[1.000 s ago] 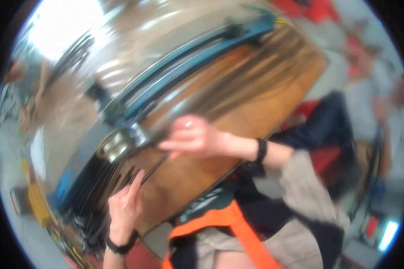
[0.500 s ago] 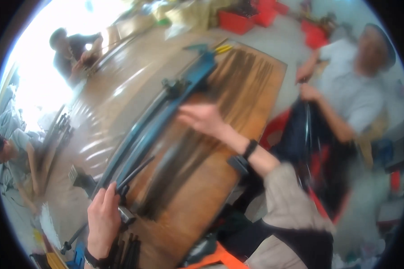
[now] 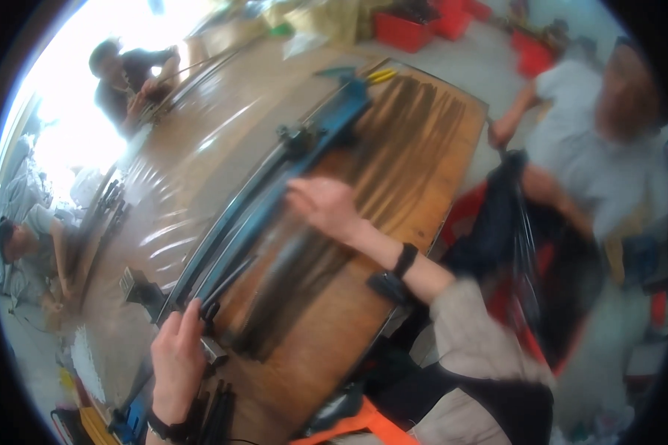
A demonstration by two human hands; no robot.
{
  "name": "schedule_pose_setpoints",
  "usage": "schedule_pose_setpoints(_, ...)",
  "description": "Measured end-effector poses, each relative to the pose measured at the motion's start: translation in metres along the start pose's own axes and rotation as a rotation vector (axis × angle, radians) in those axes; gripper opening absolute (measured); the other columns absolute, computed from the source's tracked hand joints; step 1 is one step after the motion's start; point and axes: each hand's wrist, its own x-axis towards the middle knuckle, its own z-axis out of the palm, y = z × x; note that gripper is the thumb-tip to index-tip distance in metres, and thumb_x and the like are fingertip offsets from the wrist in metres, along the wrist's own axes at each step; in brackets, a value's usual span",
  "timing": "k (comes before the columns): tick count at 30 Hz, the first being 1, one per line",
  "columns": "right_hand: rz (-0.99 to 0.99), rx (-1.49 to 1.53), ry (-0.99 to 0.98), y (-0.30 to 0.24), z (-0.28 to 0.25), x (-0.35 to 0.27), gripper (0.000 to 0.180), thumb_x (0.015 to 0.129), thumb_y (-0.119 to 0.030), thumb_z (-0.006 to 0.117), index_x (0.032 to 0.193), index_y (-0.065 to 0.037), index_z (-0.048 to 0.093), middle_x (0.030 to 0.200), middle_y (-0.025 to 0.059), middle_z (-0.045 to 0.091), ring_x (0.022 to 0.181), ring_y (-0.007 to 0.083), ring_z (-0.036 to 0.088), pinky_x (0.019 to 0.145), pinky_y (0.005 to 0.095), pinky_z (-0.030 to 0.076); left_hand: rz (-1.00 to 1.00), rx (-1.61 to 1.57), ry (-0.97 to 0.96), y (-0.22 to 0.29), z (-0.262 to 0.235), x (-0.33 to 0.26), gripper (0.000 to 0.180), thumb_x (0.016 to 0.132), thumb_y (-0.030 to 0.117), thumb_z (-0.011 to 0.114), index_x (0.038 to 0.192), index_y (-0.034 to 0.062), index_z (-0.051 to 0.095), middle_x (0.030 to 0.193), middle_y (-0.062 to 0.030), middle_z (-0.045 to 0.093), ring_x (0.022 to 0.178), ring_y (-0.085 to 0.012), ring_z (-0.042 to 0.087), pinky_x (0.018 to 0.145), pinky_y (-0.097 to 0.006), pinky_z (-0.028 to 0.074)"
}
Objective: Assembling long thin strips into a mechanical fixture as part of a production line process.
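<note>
A long blue metal rail fixture (image 3: pixel 334 115) runs diagonally across the worktable, with a dark metal fitting (image 3: pixel 297 137) near its far end. My right hand (image 3: pixel 325 209) is over the rail's middle, fingers pinched together; anything between them is too blurred to make out. Around the rail's near end, my left hand (image 3: pixel 178 363) is closed beside a dark clamp-like part (image 3: pixel 210 317); its grip is partly hidden. A thin dark rod (image 3: pixel 234 276) slants along the rail close to the left fingertips. Several long dark strips (image 3: pixel 404 122) lie to the rail's right.
The strips rest on a wooden board (image 3: pixel 334 337). Yellow-handled pliers (image 3: pixel 381 76) lie at the far end. Dark rods (image 3: pixel 219 411) are at the near edge. Clear plastic sheeting (image 3: pixel 159 200) covers the left side. Co-workers sit right (image 3: pixel 594 148), far left (image 3: pixel 130 78) and left (image 3: pixel 41 241).
My right hand has slid slightly nearer along the rail, away from the dark fitting. My left hand keeps its place. The right-hand co-worker's arms and dark material have shifted, and the whole view has moved slightly.
</note>
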Motion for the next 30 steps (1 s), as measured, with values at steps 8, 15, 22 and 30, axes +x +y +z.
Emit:
schedule_pose_setpoints(8,-0.243,0.245,-0.099,-0.052,0.009,0.005,0.038,0.083,-0.024,0.075,0.116,-0.012,0.064,0.067,0.0059,0.057,0.061,0.0229,0.059,0.057,0.0359,0.048,-0.105,0.080,0.049,-0.009,-0.015,-0.044,0.039,0.084,-0.002,0.062,0.121,0.0069,0.063,0.079,-0.0150,0.053,0.070,-0.0325,0.057,0.062,-0.042,0.047)
schedule_pose_setpoints(15,0.058,0.590,-0.301,-0.084,0.010,-0.010,0.043,0.085,-0.029,0.074,0.124,-0.014,0.062,0.067,0.0047,0.055,0.058,0.0210,0.057,0.052,0.0342,0.045,-0.181,0.052,0.157,-0.026,-0.026,-0.074,0.039,0.084,-0.001,0.062,0.122,0.0091,0.064,0.077,-0.0146,0.053,0.069,-0.0320,0.056,0.061,-0.042,0.046)
schedule_pose_setpoints(22,-0.284,0.467,-0.246,-0.138,0.028,0.000,0.036,0.089,-0.024,0.069,0.123,-0.011,0.064,0.070,0.0068,0.057,0.062,0.0213,0.057,0.055,0.0356,0.046,-0.154,0.076,0.128,-0.028,-0.021,-0.093,0.032,0.087,0.000,0.060,0.118,0.0061,0.063,0.081,-0.0149,0.056,0.072,-0.0337,0.057,0.063,-0.043,0.047)
schedule_pose_setpoints(30,-0.106,0.443,-0.396,-0.126,0.080,0.014,0.018,0.097,-0.015,0.058,0.109,-0.005,0.066,0.080,0.0095,0.066,0.074,0.0196,0.065,0.065,0.0329,0.051,-0.584,0.339,0.497,-0.094,-0.110,-0.193,0.020,0.098,0.008,0.053,0.116,0.0013,0.061,0.098,-0.0195,0.065,0.088,-0.0330,0.063,0.078,-0.037,0.049)
